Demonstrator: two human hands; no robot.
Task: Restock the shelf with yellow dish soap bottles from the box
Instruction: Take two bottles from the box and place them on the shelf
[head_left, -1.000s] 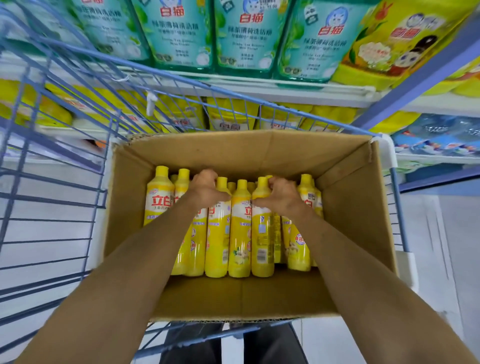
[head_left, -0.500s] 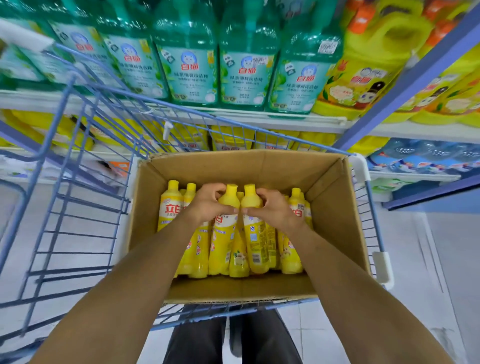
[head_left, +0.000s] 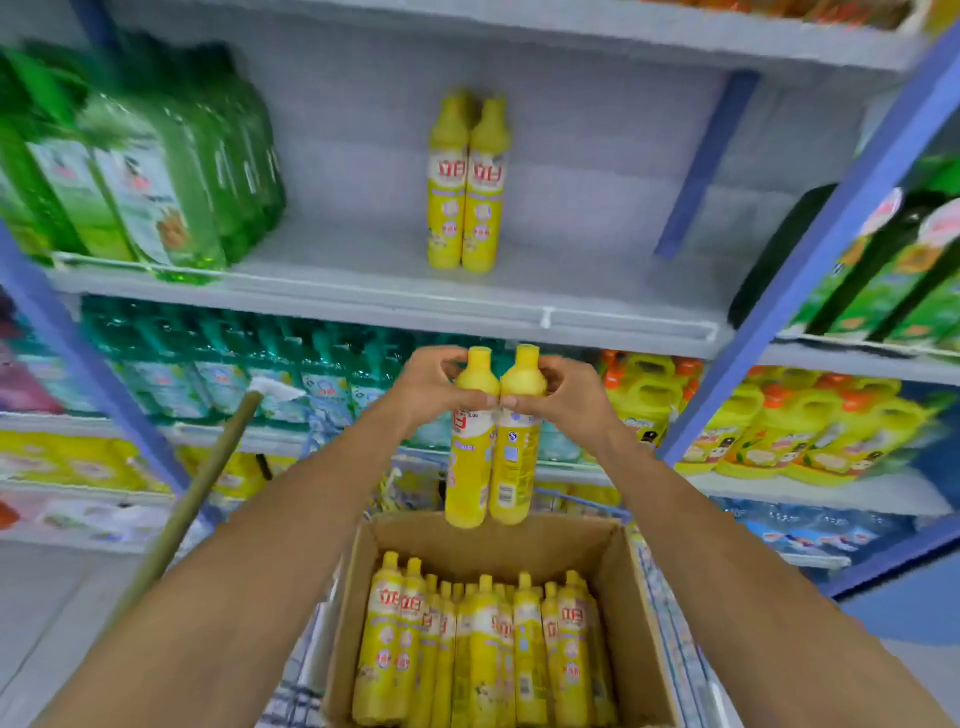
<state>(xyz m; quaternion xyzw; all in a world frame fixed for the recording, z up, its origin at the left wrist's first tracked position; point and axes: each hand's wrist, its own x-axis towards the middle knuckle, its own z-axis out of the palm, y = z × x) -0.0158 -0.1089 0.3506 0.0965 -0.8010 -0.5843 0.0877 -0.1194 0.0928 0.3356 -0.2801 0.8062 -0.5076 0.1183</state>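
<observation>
Above the box (head_left: 493, 545), slim yellow white-labelled bottles (head_left: 470, 457), one clasped in left hand (head_left: 431, 387), one in right hand (head_left: 569, 392).

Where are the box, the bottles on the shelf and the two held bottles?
box (head_left: 571, 545), head view, inside back wall.
bottles on the shelf (head_left: 484, 208), head view, right bottle's label.
held bottles (head_left: 470, 467), head view, left bottle's body.

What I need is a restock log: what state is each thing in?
left hand: grips the left bottle at its shoulder.
right hand: grips the right bottle at its shoulder.
Both bottles: upright, capped, held above the box.
box: open, rows of bottles inside.
shelf pair: upright, side by side.
</observation>
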